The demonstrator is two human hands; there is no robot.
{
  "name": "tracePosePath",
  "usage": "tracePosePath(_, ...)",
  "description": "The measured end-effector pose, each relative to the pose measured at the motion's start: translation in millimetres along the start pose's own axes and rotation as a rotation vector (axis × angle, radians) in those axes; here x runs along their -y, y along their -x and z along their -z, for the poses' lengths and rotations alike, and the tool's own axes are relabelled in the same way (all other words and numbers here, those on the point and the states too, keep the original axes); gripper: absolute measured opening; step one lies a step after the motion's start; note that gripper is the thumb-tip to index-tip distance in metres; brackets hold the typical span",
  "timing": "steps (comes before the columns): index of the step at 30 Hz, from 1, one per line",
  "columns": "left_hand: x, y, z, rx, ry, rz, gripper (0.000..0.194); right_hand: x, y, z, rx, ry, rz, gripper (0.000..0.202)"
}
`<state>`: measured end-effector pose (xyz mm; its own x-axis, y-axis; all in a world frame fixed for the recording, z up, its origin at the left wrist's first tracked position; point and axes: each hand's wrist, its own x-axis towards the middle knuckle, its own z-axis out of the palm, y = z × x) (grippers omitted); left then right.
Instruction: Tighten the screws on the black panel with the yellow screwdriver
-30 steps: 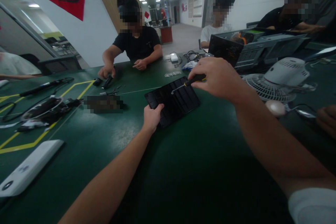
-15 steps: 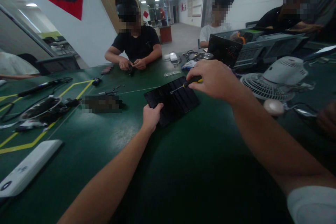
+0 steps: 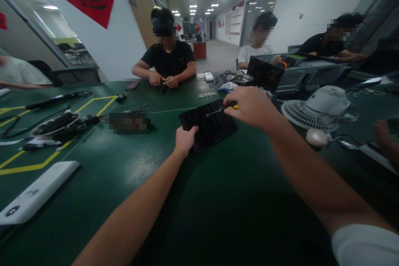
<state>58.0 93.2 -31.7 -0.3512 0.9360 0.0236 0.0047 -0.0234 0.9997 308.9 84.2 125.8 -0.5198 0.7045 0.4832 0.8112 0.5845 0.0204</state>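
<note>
While the left hand (image 3: 185, 140) grips the near left edge of 1 black panel (image 3: 208, 126), the right hand (image 3: 249, 106) pinches 1 screwdriver (image 3: 229, 107) (black and yellow at the handle), its shaft angled over the panel. Beyond the right hand, to its right, 1 white fan (image 3: 322, 106) lies on the green table (image 3: 199, 199).

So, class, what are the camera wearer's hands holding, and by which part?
The left hand holds a black panel by its left edge; the right hand holds a screwdriver by its handle.
</note>
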Motion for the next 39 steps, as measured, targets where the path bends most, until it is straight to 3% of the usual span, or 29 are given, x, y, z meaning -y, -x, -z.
tracePosePath(9,-3,2,0.6,-0.006,-0.007,0.003,0.023,8,-9,6,0.068,-0.036,-0.141,0.021)
tracePosePath(20,2,0,3.4,-0.003,-0.033,0.017,0.026,-5,-5,3,-0.024,-0.061,-0.182,0.020)
tracePosePath(30,9,-2,7.5,-0.017,-0.056,-0.018,0.034,-14,-9,7,-0.027,-0.142,-0.140,0.016)
tracePosePath(39,0,3,3.7,-0.039,-0.059,-0.012,0.034,-17,-6,5,-0.052,-0.134,-0.078,0.014)
